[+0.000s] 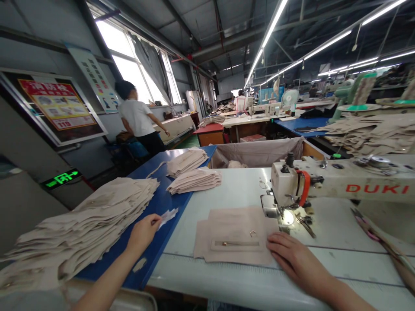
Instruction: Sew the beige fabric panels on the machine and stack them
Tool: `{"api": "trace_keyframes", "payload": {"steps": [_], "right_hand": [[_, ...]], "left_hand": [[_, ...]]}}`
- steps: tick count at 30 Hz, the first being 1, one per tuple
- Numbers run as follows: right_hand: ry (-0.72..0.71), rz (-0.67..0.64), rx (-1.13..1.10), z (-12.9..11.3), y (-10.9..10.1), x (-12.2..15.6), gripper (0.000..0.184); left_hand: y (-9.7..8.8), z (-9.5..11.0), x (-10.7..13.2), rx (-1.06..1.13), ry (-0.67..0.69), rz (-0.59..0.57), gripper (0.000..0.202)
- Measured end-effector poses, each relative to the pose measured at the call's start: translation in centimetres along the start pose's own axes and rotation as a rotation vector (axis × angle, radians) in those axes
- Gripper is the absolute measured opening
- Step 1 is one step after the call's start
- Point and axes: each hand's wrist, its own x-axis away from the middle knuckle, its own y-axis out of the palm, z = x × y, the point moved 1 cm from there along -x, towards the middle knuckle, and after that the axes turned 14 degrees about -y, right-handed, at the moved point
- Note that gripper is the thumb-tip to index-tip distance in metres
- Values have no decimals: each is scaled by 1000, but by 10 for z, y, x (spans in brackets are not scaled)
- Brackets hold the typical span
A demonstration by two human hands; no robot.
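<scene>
My left hand is over the blue table section, its fingertips pinched on a small stack of thin white labels. On the pale sewing table lies a beige fabric piece with a zipper set in a narrow window and a small ring-like loop above it. My right hand rests flat, fingers stretched out, on the right edge of this piece. Just beyond those fingers is the lit needle area of the sewing machine. The fabric's right corner reaches toward the presser foot.
A tall pile of beige fabric pieces covers the left of the blue table. Two smaller stacks lie behind. Scissors sit right of the machine. A cloth-lined bin stands behind the table. A person walks at left.
</scene>
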Motion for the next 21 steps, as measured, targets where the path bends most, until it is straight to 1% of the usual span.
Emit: {"api": "trace_keyframes", "payload": {"steps": [3,7,11,14,15,17,19,21], "right_hand": [[1,-1,-1,0,-1,0,28],[5,-19,1,0,-3,-1,27],[-5,3,-8,1,-1,1,26],[-4,15,-10,1,-1,0,26],[-4,11,-12,1,-1,-1,27],[-6,-2,-13,0,-2,-3,28],[-10,-20,-5,-1,-3,-7,28],[0,-52,13,-2,-4,-11,28]], "left_hand": [[2,-1,1,9,-34,-49,24],[-4,-1,-4,26,-58,-64,25],[-13,2,-2,50,-74,-13,28],[-16,11,6,72,-50,35,32],[-14,16,11,83,-24,47,32],[-6,31,22,118,92,67,30],[10,52,38,167,280,73,28],[32,79,59,230,505,65,27]]}}
